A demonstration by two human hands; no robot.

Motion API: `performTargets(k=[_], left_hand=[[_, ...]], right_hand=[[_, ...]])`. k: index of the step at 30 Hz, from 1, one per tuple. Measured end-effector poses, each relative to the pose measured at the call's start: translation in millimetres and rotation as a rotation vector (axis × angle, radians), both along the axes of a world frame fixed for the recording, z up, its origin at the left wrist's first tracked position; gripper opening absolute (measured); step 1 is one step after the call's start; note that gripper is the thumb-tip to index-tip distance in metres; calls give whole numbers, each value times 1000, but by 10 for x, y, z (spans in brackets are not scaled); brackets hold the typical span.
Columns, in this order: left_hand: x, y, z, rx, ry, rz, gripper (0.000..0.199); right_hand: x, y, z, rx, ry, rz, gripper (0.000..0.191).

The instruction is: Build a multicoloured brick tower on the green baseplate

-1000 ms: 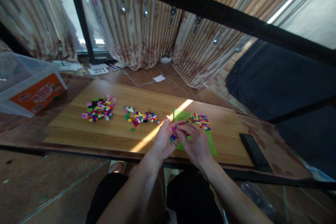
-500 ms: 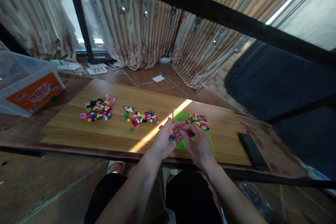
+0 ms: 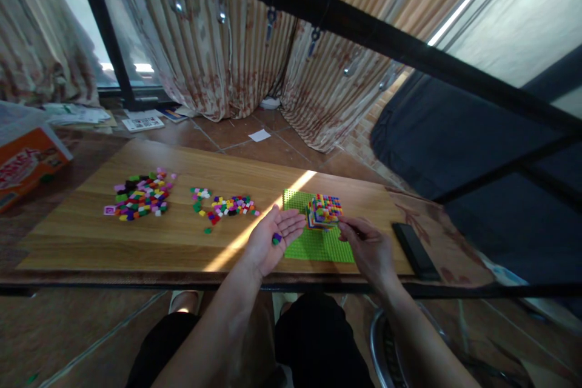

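My left hand lies palm up, open, its fingers stretched toward the block of bricks. On its palm rest a few small toy bricks, purple and green. My right hand is closed in a pinch at the right side of a multicoloured block of stacked bricks; whatever is between its fingertips is too small to make out. The block stands on a green studded baseplate, whose right part is partly covered by my right hand.
Loose coloured bricks lie in a small group and a larger pile on the wooden board. A black oblong object lies at the right. A clear box with an orange label stands far left.
My right hand has moved away from my left hand to the block's right side. My left hand stays palm up with the bricks. The camera view has shifted right.
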State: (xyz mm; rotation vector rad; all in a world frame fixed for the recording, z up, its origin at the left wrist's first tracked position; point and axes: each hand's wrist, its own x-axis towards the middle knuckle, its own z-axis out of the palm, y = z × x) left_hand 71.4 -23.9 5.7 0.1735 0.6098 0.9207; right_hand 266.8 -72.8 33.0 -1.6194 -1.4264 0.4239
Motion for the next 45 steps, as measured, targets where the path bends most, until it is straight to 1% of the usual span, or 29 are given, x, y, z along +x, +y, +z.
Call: performTargets(k=[5,12,15,18,23,28,33,39,45], left_hand=[[16,5,12,6,22,2,42],[29,-3,34,-8,30,-12,41],[24,-4,37,1,30,-14,41],[22,-6,39,4,17,-16,41],[20,-9,34,-4,10,-17,39],[15,-8,23,6,6,-24,42],[14,-11,23,19,16,-25,40],[15,-11,18,1,6,-24,39],[24,-8,-18,14,10,-25,43]], right_hand=[[5,76,47,52,-252,97,24],[11,190,27,124,-598,187,20],[28,220,18,154,-707,207,20],[43,238,7,168,-772,211,21],[58,263,-42,202,-777,198,21],[56,265,-103,235,-692,151,19],[44,242,-141,254,-589,121,15],[30,217,-192,306,-626,93,17],[33,207,-284,350,-687,65,16]])
